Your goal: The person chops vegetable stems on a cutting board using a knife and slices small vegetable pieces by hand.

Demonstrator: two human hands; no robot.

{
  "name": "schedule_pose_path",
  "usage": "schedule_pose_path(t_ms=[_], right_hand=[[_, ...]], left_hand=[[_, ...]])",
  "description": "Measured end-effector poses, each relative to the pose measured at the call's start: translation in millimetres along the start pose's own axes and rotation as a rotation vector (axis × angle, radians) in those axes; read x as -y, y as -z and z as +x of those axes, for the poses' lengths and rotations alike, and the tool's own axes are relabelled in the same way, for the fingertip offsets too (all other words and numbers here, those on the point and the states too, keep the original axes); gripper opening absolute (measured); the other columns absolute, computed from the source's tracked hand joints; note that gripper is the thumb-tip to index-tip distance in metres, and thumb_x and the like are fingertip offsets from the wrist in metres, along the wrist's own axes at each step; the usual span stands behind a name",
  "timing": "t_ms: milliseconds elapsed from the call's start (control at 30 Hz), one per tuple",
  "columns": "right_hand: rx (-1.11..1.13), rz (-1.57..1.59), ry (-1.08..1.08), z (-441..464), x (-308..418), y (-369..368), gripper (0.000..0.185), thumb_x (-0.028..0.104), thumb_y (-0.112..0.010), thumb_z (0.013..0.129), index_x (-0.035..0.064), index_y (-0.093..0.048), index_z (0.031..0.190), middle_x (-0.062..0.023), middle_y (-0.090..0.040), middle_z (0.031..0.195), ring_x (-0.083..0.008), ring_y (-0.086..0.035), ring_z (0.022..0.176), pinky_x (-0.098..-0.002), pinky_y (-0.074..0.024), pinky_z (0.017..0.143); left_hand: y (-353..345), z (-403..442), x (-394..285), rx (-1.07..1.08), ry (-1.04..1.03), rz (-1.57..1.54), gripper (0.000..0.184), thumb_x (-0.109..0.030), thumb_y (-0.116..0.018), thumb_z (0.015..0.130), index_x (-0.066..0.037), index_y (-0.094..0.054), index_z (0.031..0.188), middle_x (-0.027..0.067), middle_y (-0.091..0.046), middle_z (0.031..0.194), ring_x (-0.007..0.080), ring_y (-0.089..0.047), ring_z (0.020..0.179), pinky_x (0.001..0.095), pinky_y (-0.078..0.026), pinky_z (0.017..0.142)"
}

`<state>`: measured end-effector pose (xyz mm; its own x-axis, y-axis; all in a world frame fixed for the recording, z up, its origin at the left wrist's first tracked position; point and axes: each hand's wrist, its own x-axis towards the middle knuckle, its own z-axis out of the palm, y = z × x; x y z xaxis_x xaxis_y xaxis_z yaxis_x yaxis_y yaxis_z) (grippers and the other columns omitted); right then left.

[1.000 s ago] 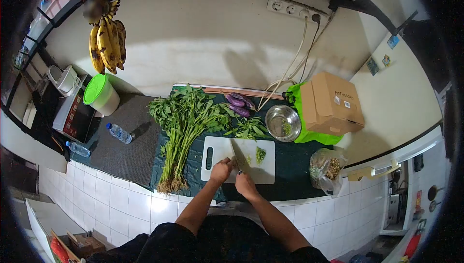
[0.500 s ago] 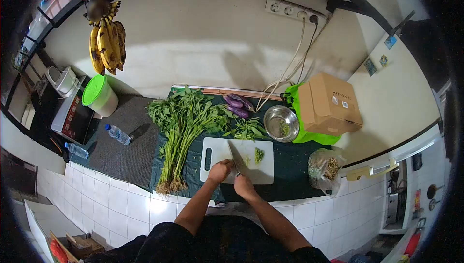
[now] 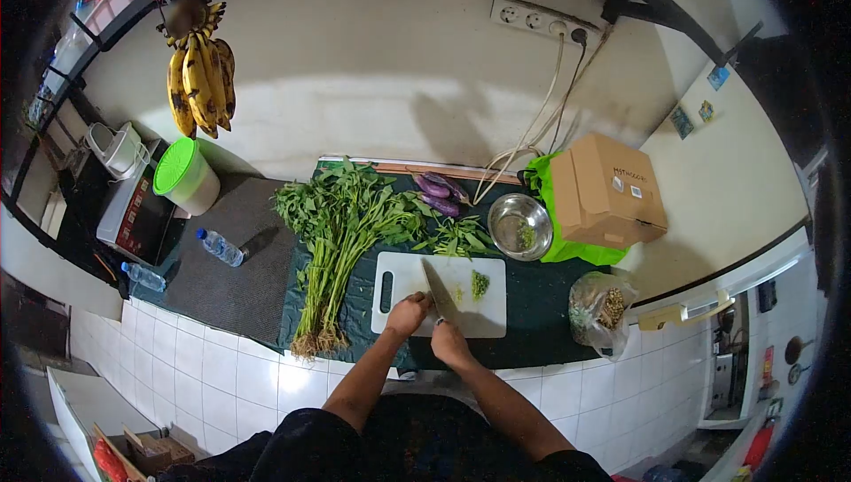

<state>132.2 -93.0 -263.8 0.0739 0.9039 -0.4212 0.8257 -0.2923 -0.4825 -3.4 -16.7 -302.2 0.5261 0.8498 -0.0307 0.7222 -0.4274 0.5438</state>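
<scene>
A white cutting board point(image 3: 490, 318) lies on the dark green cloth in front of me. My right hand point(image 3: 449, 341) is wrapped round the handle of a kitchen knife point(image 3: 437, 287), whose broad blade points away over the board. Just left of the blade, my left hand point(image 3: 409, 314) rests at the board with its fingers curled together; whatever is under them is too small or hidden to make out. Chopped green pieces point(image 3: 480, 283) form a small pile right of the knife, and a few paler bits point(image 3: 457, 294) lie beside the blade.
Left of the board lies a large bunch of leafy greens point(image 3: 341, 252) with roots. Behind it are picked leaves point(image 3: 461, 236), purple eggplants point(image 3: 437, 190) and a metal bowl point(image 3: 519, 228). A cardboard box point(image 3: 607, 190) and a plastic bag point(image 3: 598, 312) stand right; bananas point(image 3: 202, 83) hang left.
The whole view has shifted slightly, so things appear a little further right. Both hands and the knife keep nearly the same place over the board.
</scene>
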Motion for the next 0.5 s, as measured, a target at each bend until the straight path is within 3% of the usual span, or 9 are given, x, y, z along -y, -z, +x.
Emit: schedule_pose_path(t_ms=[67, 167, 200, 267, 333, 500], right_hand=[[0.031, 0.009, -0.089, -6.2, -0.1, -3.4, 0.035, 0.025, -0.046, 0.097, -0.0051, -0.064, 0.096, -0.0283, -0.064, 0.099, -0.0433, -0.063, 0.096, -0.0501, -0.0511, 0.083], [0.005, -0.087, 0.076, -11.1, -1.7, -4.1, 0.033, 0.024, -0.046, 0.097, -0.0049, -0.063, 0.093, -0.0269, -0.064, 0.099, -0.0429, -0.064, 0.094, -0.05, -0.0514, 0.082], [-0.03, -0.054, 0.011, -6.8, 3.1, 0.5, 0.031, 0.019, -0.045, 0.095, -0.0065, -0.062, 0.095, -0.027, -0.065, 0.098, -0.0422, -0.064, 0.093, -0.05, -0.0518, 0.081], [-0.068, -0.021, -0.054, 5.6, -5.2, -6.7, 0.03, 0.015, -0.044, 0.093, -0.0081, -0.062, 0.097, -0.027, -0.066, 0.097, -0.0415, -0.065, 0.092, -0.0499, -0.0523, 0.08], [-0.062, -0.155, 0.154, 40.7, -41.7, -45.7, 0.03, 0.016, -0.044, 0.093, -0.0079, -0.062, 0.094, -0.0272, -0.066, 0.096, -0.0423, -0.065, 0.091, -0.0506, -0.052, 0.08], [-0.033, -0.055, 0.158, -0.6, -16.6, -15.9, 0.028, 0.016, -0.044, 0.093, -0.0066, -0.06, 0.099, -0.0289, -0.065, 0.09, -0.0429, -0.065, 0.088, -0.0518, -0.052, 0.079]], left_hand=[[-2.9, 0.1, 2.7, -0.06, -0.031, -0.043, 0.024, -0.02, -0.058, 0.087, -0.009, -0.063, 0.108, 0.0146, -0.064, 0.107, 0.0348, -0.063, 0.097, 0.0418, -0.053, 0.085], [-10.1, -3.5, 5.2, -0.161, -0.106, -0.058, 0.024, -0.018, -0.057, 0.085, -0.008, -0.062, 0.107, 0.0136, -0.063, 0.107, 0.0343, -0.063, 0.097, 0.0413, -0.053, 0.085], [-9.1, -2.5, 5.3, -0.206, -0.155, -0.029, 0.024, -0.017, -0.057, 0.085, -0.007, -0.062, 0.106, 0.0131, -0.063, 0.107, 0.0341, -0.063, 0.097, 0.0412, -0.053, 0.085], [-8.3, -2.0, 5.9, -0.143, -0.138, 0.004, 0.024, -0.016, -0.056, 0.085, -0.006, -0.062, 0.105, 0.0131, -0.063, 0.107, 0.0341, -0.063, 0.096, 0.0414, -0.053, 0.084], [-4.0, -2.9, 7.5, -0.082, -0.119, 0.041, 0.023, -0.016, -0.056, 0.085, -0.006, -0.063, 0.105, 0.0131, -0.064, 0.107, 0.0342, -0.063, 0.096, 0.0417, -0.053, 0.084], [12.5, -6.8, -3.5, -0.02, -0.046, -0.011, 0.024, -0.016, -0.056, 0.084, -0.005, -0.062, 0.105, 0.0153, -0.063, 0.109, 0.0346, -0.063, 0.095, 0.0425, -0.054, 0.083]])
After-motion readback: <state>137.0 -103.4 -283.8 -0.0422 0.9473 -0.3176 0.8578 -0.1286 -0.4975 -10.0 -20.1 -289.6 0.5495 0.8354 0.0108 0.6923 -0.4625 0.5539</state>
